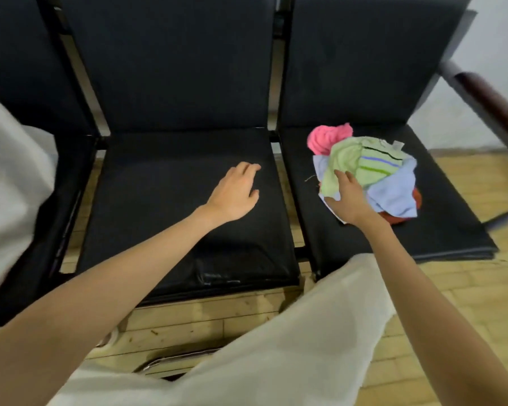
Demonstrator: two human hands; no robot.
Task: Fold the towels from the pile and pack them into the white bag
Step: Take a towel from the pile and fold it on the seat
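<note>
A pile of crumpled towels lies on the right black seat [440,218]: a light green striped towel [361,162] on top, a pink one [326,139] behind, a light blue one [393,194] and a red-orange one [417,197] underneath. My right hand [349,200] reaches onto the near left side of the pile, its fingers on the green towel's edge; whether they curl round it is hidden. My left hand [235,191] rests palm down with relaxed fingers on the middle black seat [165,206], holding nothing. The white bag [9,177] stands on the left seat at the left edge.
Three black chairs stand side by side with tall backrests [170,60]. A dark armrest [487,101] juts out at the right. Pale wooden floor [467,288] shows in front. My light garment [276,353] fills the near bottom.
</note>
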